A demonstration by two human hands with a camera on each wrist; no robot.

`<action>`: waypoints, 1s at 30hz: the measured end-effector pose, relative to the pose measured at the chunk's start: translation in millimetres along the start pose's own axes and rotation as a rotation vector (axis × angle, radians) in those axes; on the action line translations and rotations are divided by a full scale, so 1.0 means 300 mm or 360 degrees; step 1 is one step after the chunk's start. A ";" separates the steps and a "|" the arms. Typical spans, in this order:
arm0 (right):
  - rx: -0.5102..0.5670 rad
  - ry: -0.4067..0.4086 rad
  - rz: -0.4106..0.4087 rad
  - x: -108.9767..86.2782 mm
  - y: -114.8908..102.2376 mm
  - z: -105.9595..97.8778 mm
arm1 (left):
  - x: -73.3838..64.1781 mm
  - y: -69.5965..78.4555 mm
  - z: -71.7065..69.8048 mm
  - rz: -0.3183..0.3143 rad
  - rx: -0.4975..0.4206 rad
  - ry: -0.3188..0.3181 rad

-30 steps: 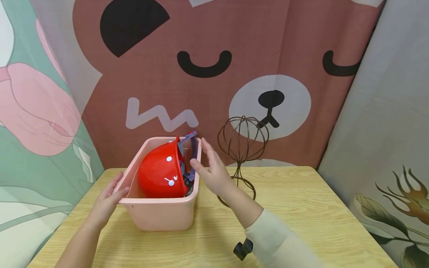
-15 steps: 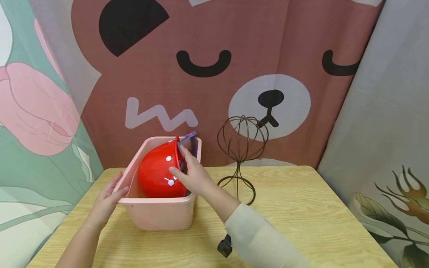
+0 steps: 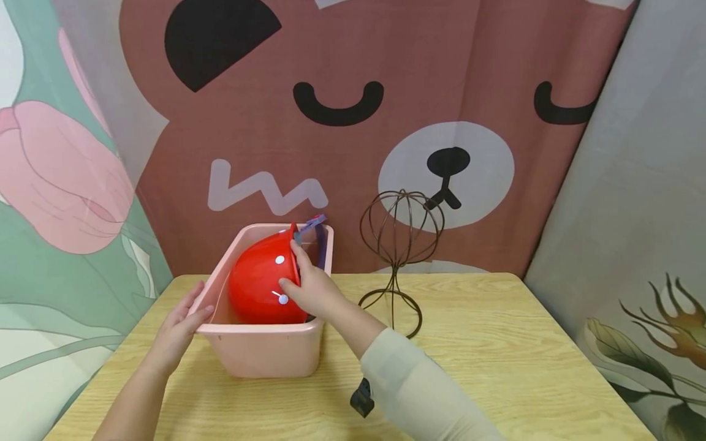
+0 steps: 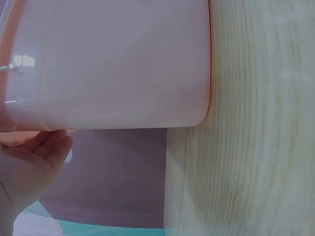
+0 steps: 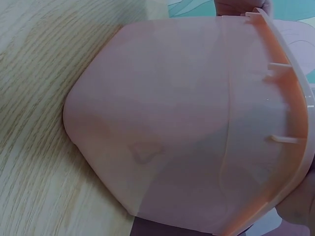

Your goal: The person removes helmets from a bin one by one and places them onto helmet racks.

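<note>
A red helmet point(image 3: 256, 288) with white dots lies on its side in the pink plastic bin point(image 3: 270, 352), its open side facing right. Its purple strap point(image 3: 312, 225) reaches up over the bin's far edge. My right hand point(image 3: 314, 288) pinches the helmet's rim, thumb on the red shell and the other fingers over the rim's inner side. At the bin's left rim, my left hand point(image 3: 179, 324) grips with the thumb on top and fingers outside. The left wrist view shows that hand point(image 4: 39, 157) below the rim. Most of the helmet's inside is hidden.
Right of the bin, a brown wire stand point(image 3: 393, 275) with a round cage top stands on the wooden table point(image 3: 474, 343). A bear-printed curtain point(image 3: 342, 159) hangs right behind the table. A small black device point(image 3: 362, 398) is at the right sleeve.
My right hand has moved left from beside the bin's right rim to the helmet and taken hold of its rim. The left hand and the bin have stayed in place.
</note>
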State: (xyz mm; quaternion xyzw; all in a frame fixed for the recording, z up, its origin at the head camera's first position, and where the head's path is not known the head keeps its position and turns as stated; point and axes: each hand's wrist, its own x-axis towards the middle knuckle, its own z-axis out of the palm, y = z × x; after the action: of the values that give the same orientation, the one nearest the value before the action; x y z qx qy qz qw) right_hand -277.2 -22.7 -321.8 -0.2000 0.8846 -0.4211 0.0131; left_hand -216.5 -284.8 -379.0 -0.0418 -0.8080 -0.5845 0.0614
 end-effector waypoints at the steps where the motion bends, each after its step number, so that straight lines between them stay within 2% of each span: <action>1: 0.0009 0.0001 0.0007 0.003 -0.002 0.000 | 0.000 0.000 -0.001 -0.0004 0.0006 0.0001; 14: 0.0199 0.0013 0.0002 0.025 0.006 0.004 | 0.010 -0.003 0.003 0.0010 -0.0015 0.0009; 21: 0.0521 0.0115 -0.0034 0.023 0.022 0.002 | 0.009 0.002 0.005 0.0008 -0.0018 0.0009; 30: 0.0785 0.0249 -0.0106 0.010 0.030 -0.028 | 0.003 0.003 0.004 0.0008 0.0027 0.0023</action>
State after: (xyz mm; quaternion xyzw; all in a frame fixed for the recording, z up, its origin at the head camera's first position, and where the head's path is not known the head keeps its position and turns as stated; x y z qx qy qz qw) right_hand -284.6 -12.4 -322.8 -0.1866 0.7463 -0.6385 -0.0208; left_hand -217.2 -283.5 -378.4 -0.0391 -0.8123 -0.5778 0.0689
